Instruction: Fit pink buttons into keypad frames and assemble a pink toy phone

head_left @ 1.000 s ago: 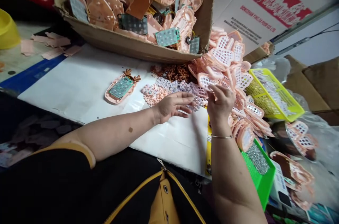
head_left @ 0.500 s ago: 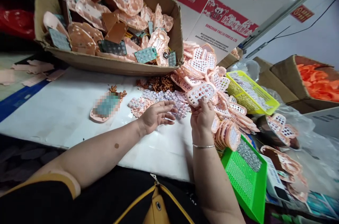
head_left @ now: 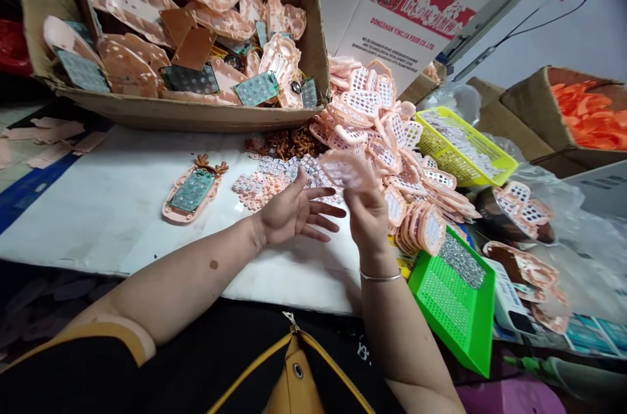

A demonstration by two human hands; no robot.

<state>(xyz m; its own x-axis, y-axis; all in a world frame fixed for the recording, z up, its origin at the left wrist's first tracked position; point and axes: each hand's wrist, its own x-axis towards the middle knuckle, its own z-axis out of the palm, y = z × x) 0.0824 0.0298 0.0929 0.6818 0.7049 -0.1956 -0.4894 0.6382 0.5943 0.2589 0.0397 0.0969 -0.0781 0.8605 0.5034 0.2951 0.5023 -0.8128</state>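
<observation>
My right hand (head_left: 367,221) grasps a pink plastic shell half (head_left: 345,169), thumb and fingers closed on its lower end. The shell is lifted and tilted in front of the heap of perforated pink shell halves (head_left: 362,100), and it is too blurred for me to make out its inner detail. My left hand (head_left: 291,211) is released and grips nothing: the palm is turned toward the right one, fingers spread, apart from the shell, above the white work surface (head_left: 122,205).

Just beyond my left hand lies a spread of small button caps (head_left: 257,191), pink ones nearer and whitish ones behind. Brown antler pieces (head_left: 294,143) are piled behind those, close to the front of a big cardboard box (head_left: 196,115) full of pink shells and circuit boards. To the left, a shell with antlers (head_left: 179,213) lies flat, a green circuit board (head_left: 193,191) seated in it.

On my right, a yellow basket (head_left: 441,156) holds pale pieces beside the heap. Nearer to me, a green perforated basket (head_left: 445,303) sits tilted, with small silvery parts (head_left: 463,260) gathered at its far end
</observation>
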